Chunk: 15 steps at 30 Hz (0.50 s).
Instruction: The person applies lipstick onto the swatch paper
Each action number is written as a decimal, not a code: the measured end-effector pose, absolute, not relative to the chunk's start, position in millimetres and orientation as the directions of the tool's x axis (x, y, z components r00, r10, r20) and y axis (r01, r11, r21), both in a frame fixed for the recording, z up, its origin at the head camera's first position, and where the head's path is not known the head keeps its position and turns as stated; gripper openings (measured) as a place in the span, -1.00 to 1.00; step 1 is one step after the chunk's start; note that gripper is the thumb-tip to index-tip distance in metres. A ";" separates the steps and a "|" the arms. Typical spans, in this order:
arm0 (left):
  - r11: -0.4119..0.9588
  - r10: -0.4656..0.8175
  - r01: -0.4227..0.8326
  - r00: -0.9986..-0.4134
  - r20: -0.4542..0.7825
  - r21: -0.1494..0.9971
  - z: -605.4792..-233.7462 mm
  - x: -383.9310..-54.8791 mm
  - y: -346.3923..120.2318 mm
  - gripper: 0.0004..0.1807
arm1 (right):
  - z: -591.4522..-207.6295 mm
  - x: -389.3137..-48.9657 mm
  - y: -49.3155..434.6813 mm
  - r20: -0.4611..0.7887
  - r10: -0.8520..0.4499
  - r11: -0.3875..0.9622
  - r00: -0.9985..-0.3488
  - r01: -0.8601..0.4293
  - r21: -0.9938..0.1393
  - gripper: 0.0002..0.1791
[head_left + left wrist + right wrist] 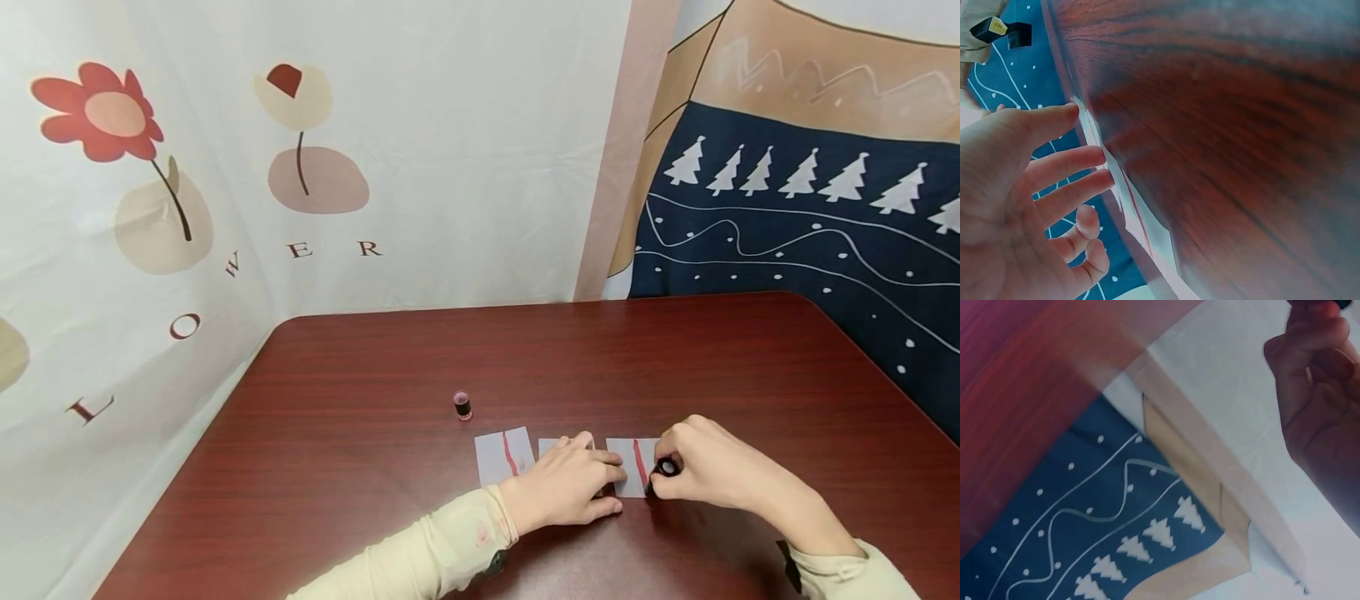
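Observation:
In the head view, my right hand point(705, 462) pinches a small black cylinder with a round end point(668, 467), at the right edge of a white paper square point(622, 479) that bears a red stripe. The cylinder's lower end is hidden by the fingers. My left hand point(562, 482) lies palm down with fingers spread, fingertips on that square's left side. It covers most of a middle paper square point(547, 445). A left paper square point(491, 458), also red-striped, lies partly behind the left wrist. In the right wrist view, the right hand point(1322, 381) shows curled fingers at the top corner.
A small pink and black container point(462, 406) stands on the dark red wooden table point(360, 417), behind the left paper square. Printed fabric point(465, 167) hangs along the table's far edge, with a navy tree-patterned cloth point(787, 225) at the right.

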<state>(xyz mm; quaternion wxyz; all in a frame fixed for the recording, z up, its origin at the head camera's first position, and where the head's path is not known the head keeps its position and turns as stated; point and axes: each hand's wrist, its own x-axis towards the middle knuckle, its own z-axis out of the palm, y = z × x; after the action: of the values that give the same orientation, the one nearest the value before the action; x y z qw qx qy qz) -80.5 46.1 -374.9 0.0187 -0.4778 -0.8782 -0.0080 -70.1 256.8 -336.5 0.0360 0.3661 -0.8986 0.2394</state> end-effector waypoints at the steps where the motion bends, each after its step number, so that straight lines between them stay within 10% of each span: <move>1: 0.544 0.838 0.839 -0.543 0.042 0.001 -374.9 -80.5 46.1 -0.64 | -334.9 -70.7 258.9 0.253 -0.637 0.614 -0.728 -0.678 -0.404 -0.69; 15: 0.541 0.835 0.829 -0.550 0.030 0.145 -375.0 -86.1 46.5 -0.69 | -315.3 -70.9 278.0 0.321 -0.544 0.636 -0.775 -0.631 -0.444 -0.80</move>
<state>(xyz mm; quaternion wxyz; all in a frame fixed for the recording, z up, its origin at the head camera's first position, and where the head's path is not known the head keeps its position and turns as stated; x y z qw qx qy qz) -86.1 46.5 -375.0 -0.0212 -0.4739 -0.8775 -0.0710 -70.9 278.0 -315.3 0.0788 0.3258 -0.9011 0.2749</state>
